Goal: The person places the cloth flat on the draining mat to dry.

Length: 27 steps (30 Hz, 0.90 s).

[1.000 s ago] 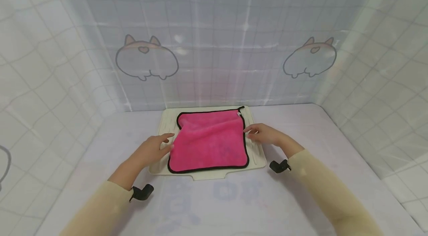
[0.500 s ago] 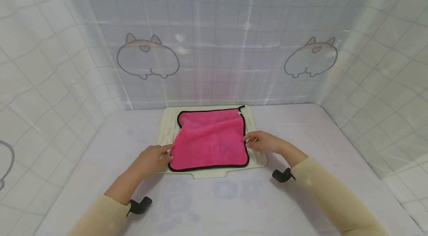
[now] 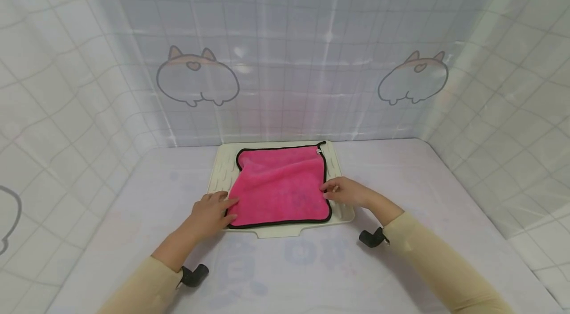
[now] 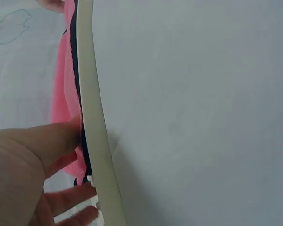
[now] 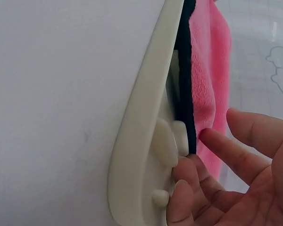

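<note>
Pink cloth (image 3: 280, 193) lies rumpled on the cream tray (image 3: 222, 170). Change: left hand (image 3: 210, 215) now over the tray's left side, grip loosely spread, tips on cloth; right hand (image 3: 349, 192) edged inward on the tray's right, grip narrow, at the black hem (image 5: 185, 75). Reading: both sides touched, probably unclamped.

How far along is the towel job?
Done: the pink towel lies on the tray, mostly spread. In hand: the left hand and right hand touch its opposite sides. Remaining, probably: smoothing out the raised ridge that runs across it.
</note>
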Available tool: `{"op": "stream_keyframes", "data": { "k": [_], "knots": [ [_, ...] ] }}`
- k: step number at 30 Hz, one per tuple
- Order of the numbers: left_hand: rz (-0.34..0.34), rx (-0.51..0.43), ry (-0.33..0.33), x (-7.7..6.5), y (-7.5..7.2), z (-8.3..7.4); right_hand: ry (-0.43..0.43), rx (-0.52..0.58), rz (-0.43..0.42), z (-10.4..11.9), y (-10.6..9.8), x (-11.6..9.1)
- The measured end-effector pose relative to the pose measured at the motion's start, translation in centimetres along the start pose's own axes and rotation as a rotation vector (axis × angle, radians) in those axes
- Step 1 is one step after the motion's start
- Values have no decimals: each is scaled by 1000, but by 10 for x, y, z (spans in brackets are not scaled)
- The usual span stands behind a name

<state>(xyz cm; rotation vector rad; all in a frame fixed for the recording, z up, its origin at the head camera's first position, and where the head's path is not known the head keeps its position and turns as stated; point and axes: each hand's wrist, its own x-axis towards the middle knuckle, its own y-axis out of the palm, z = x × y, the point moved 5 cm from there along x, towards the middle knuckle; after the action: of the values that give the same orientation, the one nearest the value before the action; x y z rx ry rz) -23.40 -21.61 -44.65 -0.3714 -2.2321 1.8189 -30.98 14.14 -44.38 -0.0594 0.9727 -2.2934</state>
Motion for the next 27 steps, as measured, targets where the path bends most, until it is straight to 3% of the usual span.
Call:
{"op": "stream_keyframes", "data": {
  "k": [8, 13, 19, 27],
  "knots": [
    [18, -51, 12, 7, -2, -2, 4, 69, -60, -1, 0, 3],
    [13, -177, 34, 12, -2, 0, -9, 153, -80, 0, 1, 5],
    [22, -334, 82, 15, -3, 2, 46, 272, -87, 0, 3, 3],
    [5, -582, 20, 17, -2, 14, 93, 235, -87, -3, 5, 4]
  ]
}}
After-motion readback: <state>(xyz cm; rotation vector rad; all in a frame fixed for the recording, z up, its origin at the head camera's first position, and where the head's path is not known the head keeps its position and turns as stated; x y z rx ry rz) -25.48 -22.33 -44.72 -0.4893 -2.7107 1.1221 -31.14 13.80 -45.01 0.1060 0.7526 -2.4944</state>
